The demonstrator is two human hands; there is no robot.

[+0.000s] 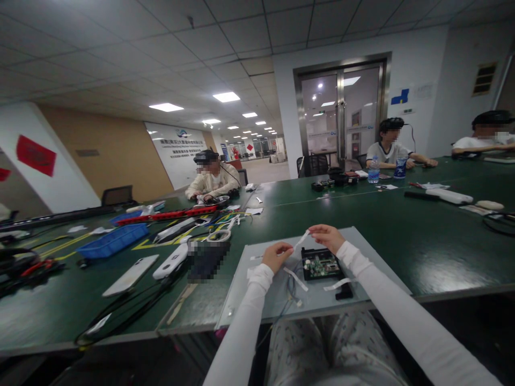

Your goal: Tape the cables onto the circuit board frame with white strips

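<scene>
Between my two hands a short white strip (301,240) is stretched, looking like tape or paper. My left hand (277,255) pinches its lower end, and my right hand (328,237) pinches the upper end. Just below them a green circuit board (322,266) sits in a black open housing on a grey panel (249,273). Thin grey wires (293,284) run along the left of the housing. One more white strip (296,279) lies over the wires, and another strip (337,284) is by the housing's lower right, near a small black part (344,292).
Left of the panel lie a white phone (131,275), a white device (172,261) with black cables and a blue tray (115,240). A water bottle (374,170) stands across the green table (442,241). Several people sit around it, one person (213,179) at the far left.
</scene>
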